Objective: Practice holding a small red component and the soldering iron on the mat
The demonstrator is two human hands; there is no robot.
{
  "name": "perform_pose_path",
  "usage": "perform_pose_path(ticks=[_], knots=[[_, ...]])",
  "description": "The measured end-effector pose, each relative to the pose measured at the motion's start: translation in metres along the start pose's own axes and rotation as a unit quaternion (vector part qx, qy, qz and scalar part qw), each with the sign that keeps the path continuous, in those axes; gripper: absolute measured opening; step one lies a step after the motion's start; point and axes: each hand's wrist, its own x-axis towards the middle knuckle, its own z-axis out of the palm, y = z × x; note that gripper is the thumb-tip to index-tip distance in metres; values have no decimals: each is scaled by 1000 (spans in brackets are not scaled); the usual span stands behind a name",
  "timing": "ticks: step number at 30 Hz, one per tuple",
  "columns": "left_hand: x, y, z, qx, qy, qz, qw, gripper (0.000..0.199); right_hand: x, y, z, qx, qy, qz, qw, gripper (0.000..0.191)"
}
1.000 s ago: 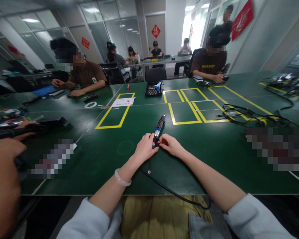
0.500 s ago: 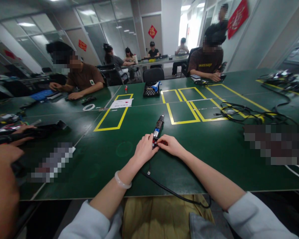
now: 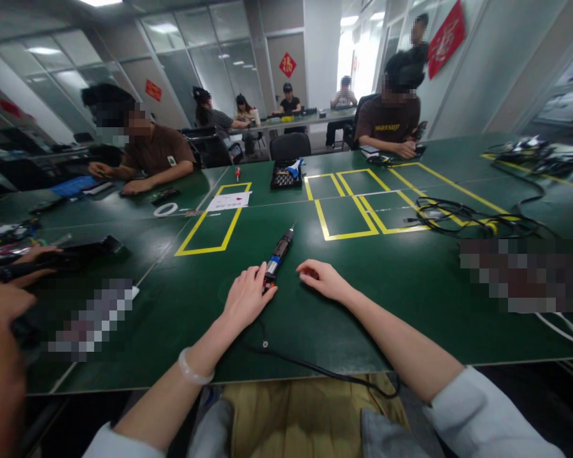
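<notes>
A corded electric screwdriver (image 3: 277, 253), dark with a silver and blue band, lies on the green table with its thin bit pointing away from me. My left hand (image 3: 249, 294) is closed round its rear end, where small red parts show by the fingers. A black cord (image 3: 310, 366) runs from beneath that hand to the table's front edge, and a small metal ring (image 3: 265, 344) hangs by it. Just right of the screwdriver, my right hand (image 3: 325, 278) rests loosely curled, apart from the tool, with nothing visible between thumb and fingers.
Yellow tape frames (image 3: 348, 235) mark the table (image 3: 248, 356). A black tray (image 3: 286, 175) with a blue-and-white item, a white sheet (image 3: 229, 201) and a tape roll (image 3: 165, 209) lie farther back. Coiled black cables (image 3: 439, 213) are at right. A co-worker's arm (image 3: 4, 305) reaches in at left.
My left hand has shifted left with the screwdriver, whose bit now shows at the tip. My right hand has come away from the tool's rear end.
</notes>
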Motion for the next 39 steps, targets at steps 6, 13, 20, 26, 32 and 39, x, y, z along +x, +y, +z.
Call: perform_pose_path(ticks=[6,13,20,26,32,39], knots=[[-43,-77,-5,60,-39,-89,993,67,0,-2,-1,-18,-9,3,1000,17],[-90,-166,-8,116,-70,-196,971,72,-1,0,1,-33,-12,4,999,15],[-117,-202,-11,174,-32,-274,945,56,-1,0,1,-39,-15,6,999,15],[-118,-183,-23,153,18,-255,955,43,-1,1,2,-38,-17,6,999,15],[-98,-156,-40,124,34,-291,948,45,0,0,3,-35,-18,12,999,14],[-22,-63,-33,-318,-5,-112,942,38,0,-1,1,-14,-20,12,1000,15]])
